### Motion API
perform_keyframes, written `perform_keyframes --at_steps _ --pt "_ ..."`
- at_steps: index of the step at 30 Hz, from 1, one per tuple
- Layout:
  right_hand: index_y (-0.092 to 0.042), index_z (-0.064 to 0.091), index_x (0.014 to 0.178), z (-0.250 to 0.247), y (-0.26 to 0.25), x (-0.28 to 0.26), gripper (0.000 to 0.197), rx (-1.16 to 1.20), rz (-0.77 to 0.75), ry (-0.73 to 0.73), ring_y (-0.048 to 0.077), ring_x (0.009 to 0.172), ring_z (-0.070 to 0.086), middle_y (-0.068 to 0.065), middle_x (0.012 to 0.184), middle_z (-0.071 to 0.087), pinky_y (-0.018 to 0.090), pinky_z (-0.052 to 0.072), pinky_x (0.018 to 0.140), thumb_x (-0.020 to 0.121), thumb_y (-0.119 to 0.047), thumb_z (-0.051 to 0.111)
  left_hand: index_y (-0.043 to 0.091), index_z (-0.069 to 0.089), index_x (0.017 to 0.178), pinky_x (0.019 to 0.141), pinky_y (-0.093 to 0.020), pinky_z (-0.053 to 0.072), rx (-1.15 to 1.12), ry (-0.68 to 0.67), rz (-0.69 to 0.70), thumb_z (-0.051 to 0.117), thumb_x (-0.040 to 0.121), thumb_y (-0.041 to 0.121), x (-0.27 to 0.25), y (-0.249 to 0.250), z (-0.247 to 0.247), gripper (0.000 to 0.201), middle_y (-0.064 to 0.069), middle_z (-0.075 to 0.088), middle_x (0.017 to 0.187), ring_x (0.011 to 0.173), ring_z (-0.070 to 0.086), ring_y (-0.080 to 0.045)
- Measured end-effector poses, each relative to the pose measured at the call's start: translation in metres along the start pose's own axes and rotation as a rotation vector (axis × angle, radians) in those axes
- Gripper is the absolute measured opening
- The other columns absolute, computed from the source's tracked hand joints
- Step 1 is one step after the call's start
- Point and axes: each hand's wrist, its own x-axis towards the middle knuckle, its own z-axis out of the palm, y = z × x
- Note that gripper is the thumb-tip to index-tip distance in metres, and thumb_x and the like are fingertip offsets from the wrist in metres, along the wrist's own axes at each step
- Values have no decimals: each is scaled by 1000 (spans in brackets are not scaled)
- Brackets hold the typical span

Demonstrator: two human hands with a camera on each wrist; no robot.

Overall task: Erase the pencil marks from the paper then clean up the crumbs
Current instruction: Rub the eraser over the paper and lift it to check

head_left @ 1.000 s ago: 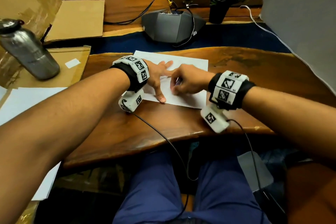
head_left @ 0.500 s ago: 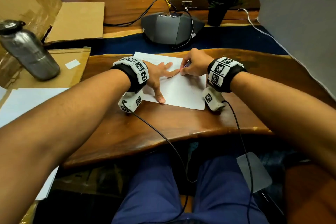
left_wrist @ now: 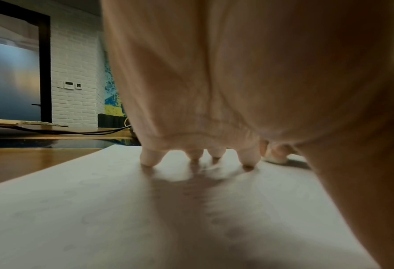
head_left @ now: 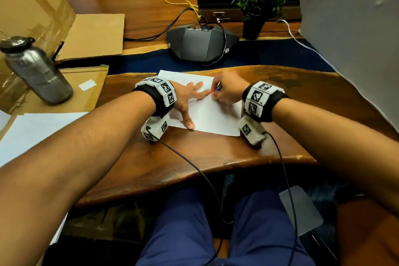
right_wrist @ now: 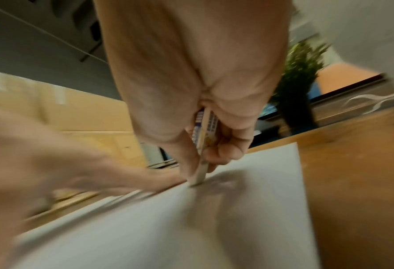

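Observation:
A white sheet of paper (head_left: 212, 117) lies on the wooden desk (head_left: 194, 157) in front of me. My left hand (head_left: 190, 101) lies flat on the sheet with spread fingers and thumb, pressing it down; in the left wrist view its fingertips (left_wrist: 150, 160) touch the paper (left_wrist: 99, 209). My right hand (head_left: 224, 90) pinches a small eraser (right_wrist: 203, 142) in a blue-and-white sleeve, its tip on the paper (right_wrist: 249, 209) just beside the left fingertips. Faint marks on the sheet are hard to make out. No crumbs are discernible.
A steel bottle (head_left: 36, 71) stands at the left on cardboard (head_left: 90, 84). A black conference phone (head_left: 200, 43) with cables and a potted plant (head_left: 259, 2) sit behind the paper. More white sheets (head_left: 32, 127) lie at the left. A grey panel (head_left: 356, 28) rises at the right.
My right hand moved with the eraser from the sheet's middle up to its far edge, then back slightly nearer the left fingertips. The left hand stayed flat on the paper.

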Motion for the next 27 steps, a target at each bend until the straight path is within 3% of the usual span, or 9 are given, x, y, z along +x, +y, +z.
perform_keyframes --at_steps 4,9,11,13,15,19,23,25,27 --pt "-20 76 94 16 -14 -34 11 3 -146 -229 4 75 60 -8 88 70 15 46 66 84 -22 78 53 1 151 119 -58 -5 -33 -18 76 86 47 62 -1 -1 0 135 11 -25 161 149 -20 -18" --pt "-12 77 99 -13 24 -26 12 28 21 -16 15 88 64 3 100 73 24 54 73 88 -16 74 50 30 148 119 -47 2 -123 58 207 85 69 46 -11 17 -3 97 15 3 164 150 5 -15" --pt "-13 76 98 -14 41 -28 10 60 102 -29 17 91 66 2 100 73 25 56 74 89 -15 74 46 49 137 117 -43 14 -219 150 213 86 68 46 -8 24 -2 78 16 23 160 147 20 -17" --pt "-15 76 99 -11 49 -31 10 82 125 -51 19 92 67 1 98 72 29 60 79 90 -16 74 43 56 124 115 -43 22 -255 204 208 88 64 46 -2 31 -1 68 13 34 153 141 30 -19" --pt "-14 75 100 -10 47 -36 10 84 122 -53 17 87 67 1 97 71 29 60 78 90 -15 73 45 49 126 115 -49 27 -196 196 201 90 60 48 3 38 -1 79 10 31 153 140 31 -23" --pt "-11 77 97 -14 43 -35 10 94 170 -9 18 87 66 4 95 72 30 61 77 88 -11 73 53 17 150 118 -59 18 -115 109 115 89 58 52 6 46 -5 116 13 1 164 151 7 -24" --pt "-8 74 94 11 14 -45 9 36 90 40 22 89 65 6 95 69 32 58 76 90 -9 66 49 7 153 119 -56 16 -10 72 64 86 61 57 6 51 -12 121 8 -9 165 151 4 -27" --pt "-9 74 95 22 -1 -56 8 54 -4 -23 17 83 62 2 92 68 28 54 76 89 -11 68 44 3 154 120 -54 12 -6 61 61 86 64 54 3 53 -14 123 6 -11 165 152 2 -27" --pt "-14 76 95 14 6 -53 8 88 20 -90 8 75 59 -3 87 68 24 52 73 87 -16 73 48 1 153 119 -56 9 -3 49 57 85 63 55 5 53 -15 123 7 -15 164 152 -4 -25"
